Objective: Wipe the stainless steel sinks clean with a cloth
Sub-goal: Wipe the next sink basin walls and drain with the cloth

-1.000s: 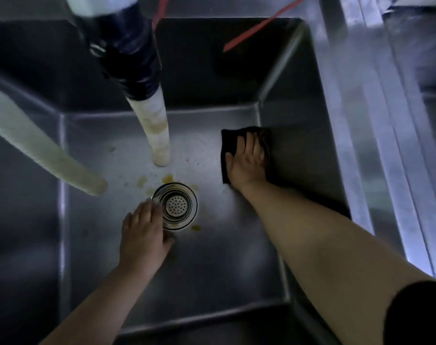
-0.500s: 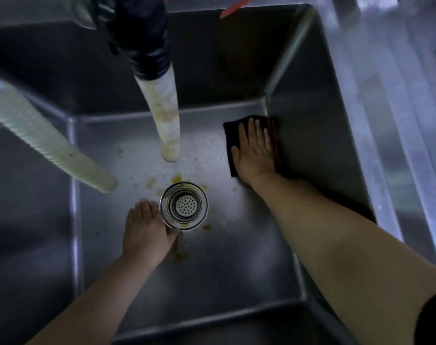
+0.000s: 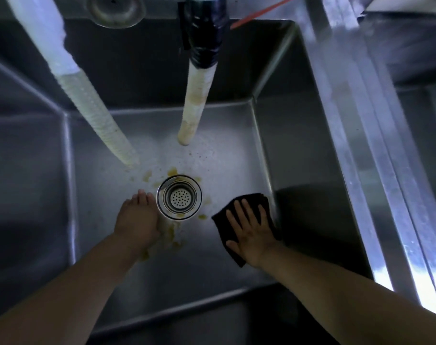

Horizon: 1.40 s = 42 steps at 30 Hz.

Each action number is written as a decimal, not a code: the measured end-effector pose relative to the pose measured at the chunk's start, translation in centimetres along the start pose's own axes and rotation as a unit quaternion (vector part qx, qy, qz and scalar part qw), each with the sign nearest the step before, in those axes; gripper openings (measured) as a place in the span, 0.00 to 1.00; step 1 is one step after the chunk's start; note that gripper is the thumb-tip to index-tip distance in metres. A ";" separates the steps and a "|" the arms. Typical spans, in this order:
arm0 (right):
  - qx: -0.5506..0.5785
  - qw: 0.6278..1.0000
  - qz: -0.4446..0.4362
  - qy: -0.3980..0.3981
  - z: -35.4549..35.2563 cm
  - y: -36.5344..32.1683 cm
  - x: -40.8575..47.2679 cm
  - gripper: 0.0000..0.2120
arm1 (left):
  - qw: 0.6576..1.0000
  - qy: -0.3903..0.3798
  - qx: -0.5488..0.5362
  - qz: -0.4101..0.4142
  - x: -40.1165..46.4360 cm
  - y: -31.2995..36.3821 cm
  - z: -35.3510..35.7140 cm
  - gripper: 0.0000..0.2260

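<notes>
Steel sink (image 3: 299, 150) floor: right hand (image 3: 251, 230) flat on black cloth (image 3: 227, 235), right of the drain (image 3: 179, 197); yellow stains (image 3: 172, 232) lie leftward, beside the resting, loosely curled left hand (image 3: 137, 220).

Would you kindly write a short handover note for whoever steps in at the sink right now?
Right hand: flat, pressing the black cloth on the sink floor beside the right wall.
Left hand: resting on the floor, touching the drain strainer; holds nothing.
Done: cannot tell from this view.
Left: yellow stains around the strainer and near the left hand; specks below the middle hose.
</notes>
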State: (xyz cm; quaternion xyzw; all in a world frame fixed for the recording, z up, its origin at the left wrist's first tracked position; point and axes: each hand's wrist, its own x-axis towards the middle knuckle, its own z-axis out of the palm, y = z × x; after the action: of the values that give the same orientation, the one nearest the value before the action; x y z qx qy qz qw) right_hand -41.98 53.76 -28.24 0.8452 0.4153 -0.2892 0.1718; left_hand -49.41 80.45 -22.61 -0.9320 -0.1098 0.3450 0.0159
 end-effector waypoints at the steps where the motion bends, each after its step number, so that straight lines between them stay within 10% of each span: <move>1: 0.005 1.000 0.007 0.006 -0.4 0.2 0.6 0.35 | 1.000 -0.004 -0.002 -0.001 -0.1 0.0 0.0 0.35; 21: -0.008 0.974 0.058 0.221 -12.4 7.6 21.5 0.34 | 0.995 0.034 -0.079 -0.054 1.0 -0.2 3.9 0.46; 42: -0.007 0.982 -0.061 0.180 -5.2 1.2 9.2 0.31 | 0.995 0.034 -0.087 -0.037 -9.5 -4.5 0.1 0.33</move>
State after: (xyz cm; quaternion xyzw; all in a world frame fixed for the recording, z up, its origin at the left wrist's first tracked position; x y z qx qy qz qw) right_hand -34.70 61.38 -29.95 0.8550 0.4927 -0.1392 0.0823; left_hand -57.41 82.83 -16.14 -0.9362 -0.1734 0.3018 -0.0489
